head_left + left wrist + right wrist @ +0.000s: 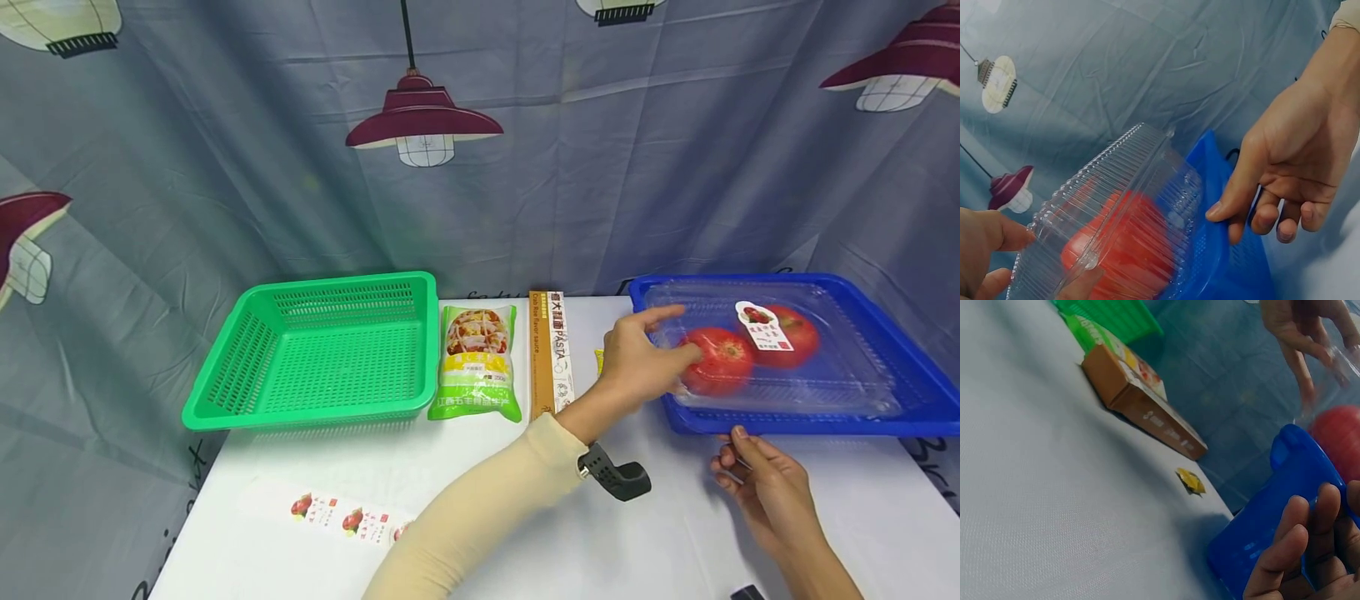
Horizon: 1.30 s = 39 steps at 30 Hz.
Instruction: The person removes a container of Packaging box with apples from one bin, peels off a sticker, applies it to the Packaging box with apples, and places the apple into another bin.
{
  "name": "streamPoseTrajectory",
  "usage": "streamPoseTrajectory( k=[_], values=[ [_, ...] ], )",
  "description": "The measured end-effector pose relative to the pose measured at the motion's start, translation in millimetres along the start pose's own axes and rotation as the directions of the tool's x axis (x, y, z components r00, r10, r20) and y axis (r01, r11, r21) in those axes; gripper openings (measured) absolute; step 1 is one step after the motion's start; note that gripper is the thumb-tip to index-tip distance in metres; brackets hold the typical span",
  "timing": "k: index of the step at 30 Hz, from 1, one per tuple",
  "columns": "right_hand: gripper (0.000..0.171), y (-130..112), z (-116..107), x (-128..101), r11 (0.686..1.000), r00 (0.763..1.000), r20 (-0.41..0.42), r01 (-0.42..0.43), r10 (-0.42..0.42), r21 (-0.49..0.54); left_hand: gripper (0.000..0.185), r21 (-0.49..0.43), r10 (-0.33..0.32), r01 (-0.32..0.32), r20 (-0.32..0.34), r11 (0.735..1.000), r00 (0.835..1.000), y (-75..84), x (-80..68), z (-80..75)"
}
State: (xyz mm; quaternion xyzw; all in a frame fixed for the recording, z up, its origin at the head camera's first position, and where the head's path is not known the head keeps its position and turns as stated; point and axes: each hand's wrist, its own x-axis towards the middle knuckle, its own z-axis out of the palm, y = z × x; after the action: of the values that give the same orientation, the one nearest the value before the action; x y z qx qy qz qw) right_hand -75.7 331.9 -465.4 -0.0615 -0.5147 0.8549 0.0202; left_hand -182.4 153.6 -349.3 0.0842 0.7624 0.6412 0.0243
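Note:
A clear plastic clamshell box with two red tomatoes and a tomato label on its lid lies in a blue tray at the right. My left hand, in a beige sleeve, reaches across and pinches the box's left end. The left wrist view shows its thumb and a finger on the ribbed box. My right hand is at the tray's front edge, with its thumb on the rim and its fingers curled against the tray's wall.
On the white table, a green basket stands at the left. Beside it lie a noodle bag and a brown pasta box. A small yellow scrap lies near the tray. A strip of tomato stickers sits near the front edge. A curtain hangs behind.

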Motion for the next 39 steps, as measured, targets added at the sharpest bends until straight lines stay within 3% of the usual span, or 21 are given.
streamPoseTrajectory(
  k=[11, 17, 24, 39],
  values=[
    [0.025, 0, 1, -1, 0.999, 1.000, -0.011, -0.013, 0.012, -0.037, 0.046, 0.076, 0.050, -0.047, -0.036, 0.996, 0.998, -5.3, 8.1, 20.8],
    [0.027, 1, 0, -1, 1.000, 1.000, -0.002, 0.007, -0.007, -0.005, 0.046, 0.053, -0.002, 0.004, -0.041, 0.999, 0.999, -6.3, 12.5, 32.3],
    [0.026, 2, 1, -1, 0.999, 1.000, -0.018, 0.024, -0.024, -0.031, 0.044, 0.124, 0.048, -0.035, -0.106, 0.992, 0.993, -9.6, 19.3, 42.6],
    [0.027, 2, 3, 0, 0.999, 1.000, -0.014, 0.021, -0.022, -0.034, 0.045, 0.187, 0.020, 0.008, -0.149, 0.982, 0.989, -16.2, 26.2, 52.4]
  ],
)
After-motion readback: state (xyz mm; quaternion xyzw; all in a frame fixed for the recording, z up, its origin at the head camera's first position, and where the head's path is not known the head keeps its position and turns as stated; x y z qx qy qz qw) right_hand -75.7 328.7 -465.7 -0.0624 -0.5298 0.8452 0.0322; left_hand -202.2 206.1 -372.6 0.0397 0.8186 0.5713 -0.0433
